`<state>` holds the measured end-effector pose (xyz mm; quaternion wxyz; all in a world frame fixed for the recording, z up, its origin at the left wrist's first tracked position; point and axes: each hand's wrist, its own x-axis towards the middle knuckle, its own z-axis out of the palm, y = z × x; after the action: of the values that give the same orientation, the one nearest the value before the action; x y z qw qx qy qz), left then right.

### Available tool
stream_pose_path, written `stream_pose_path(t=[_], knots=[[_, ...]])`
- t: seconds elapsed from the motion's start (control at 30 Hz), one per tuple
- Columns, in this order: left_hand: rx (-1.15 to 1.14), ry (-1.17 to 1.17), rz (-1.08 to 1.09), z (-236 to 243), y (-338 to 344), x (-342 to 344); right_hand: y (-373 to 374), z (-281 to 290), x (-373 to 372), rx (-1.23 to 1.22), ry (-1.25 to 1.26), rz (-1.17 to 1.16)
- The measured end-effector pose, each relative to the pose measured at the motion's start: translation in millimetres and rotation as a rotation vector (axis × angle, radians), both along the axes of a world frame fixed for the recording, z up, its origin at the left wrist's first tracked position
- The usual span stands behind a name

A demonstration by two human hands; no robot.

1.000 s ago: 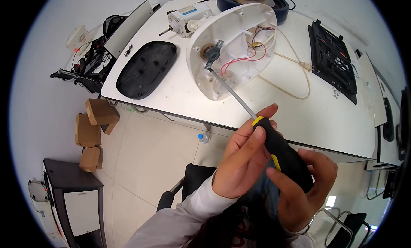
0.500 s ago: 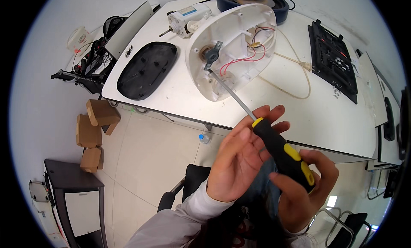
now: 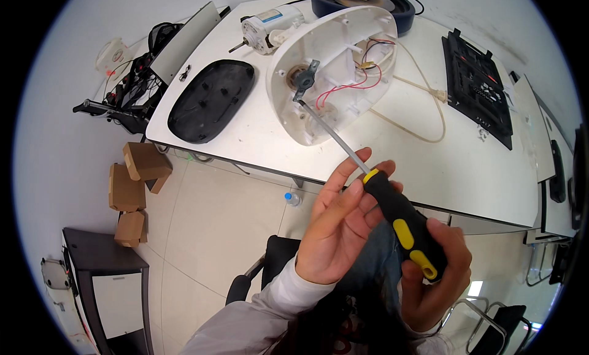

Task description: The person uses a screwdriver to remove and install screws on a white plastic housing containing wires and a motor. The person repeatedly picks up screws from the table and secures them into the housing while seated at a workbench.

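Note:
A screwdriver (image 3: pixel 402 217) with a black and yellow handle and a long metal shaft slants up from my hands. Its tip is at the lower end of a dark metal bracket (image 3: pixel 305 80) inside a white plastic housing (image 3: pixel 343 106). Around the rear of the handle, my right hand (image 3: pixel 438 275) is closed with its fingers and thumb. My left hand (image 3: pixel 337 229) loosely cradles the front of the handle and the shaft, palm turned up, fingers curled behind it. Red wires (image 3: pixel 350 86) run through the housing beside the bracket.
On the white table (image 3: pixel 405 165) lie a black oval cover (image 3: pixel 211 100), a white motor (image 3: pixel 270 27), a dark blue round base (image 3: pixel 402 15) and a black tool case (image 3: pixel 478 88). Small screws (image 3: pixel 483 134) lie beside the case. Cardboard boxes (image 3: pixel 127 186) stand on the floor.
The screwdriver handle has rotated, bringing its yellow patches more to the front. My right hand's fingers have shifted around the handle, and my left fingers have curled in slightly. The tip stays at the bracket.

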<state>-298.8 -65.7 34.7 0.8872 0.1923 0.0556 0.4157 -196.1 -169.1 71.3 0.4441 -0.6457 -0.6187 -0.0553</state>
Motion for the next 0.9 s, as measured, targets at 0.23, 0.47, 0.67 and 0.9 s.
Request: stream_pose_path(t=[0.23,0.47,0.67,0.9], knots=[[-0.235,-0.173,0.211,-1,38,5,1,4,-5,-0.037,-0.009,-0.110],[-0.355,-0.386,0.151,-4,79,5,-1,13,-9,-0.050,-0.110,-0.035],[-0.471,-0.474,0.013,7,87,4,-1,11,-7,0.043,-0.196,-0.089],[-0.551,-0.437,-0.046,11,90,2,6,6,-14,0.064,0.005,-0.018]])
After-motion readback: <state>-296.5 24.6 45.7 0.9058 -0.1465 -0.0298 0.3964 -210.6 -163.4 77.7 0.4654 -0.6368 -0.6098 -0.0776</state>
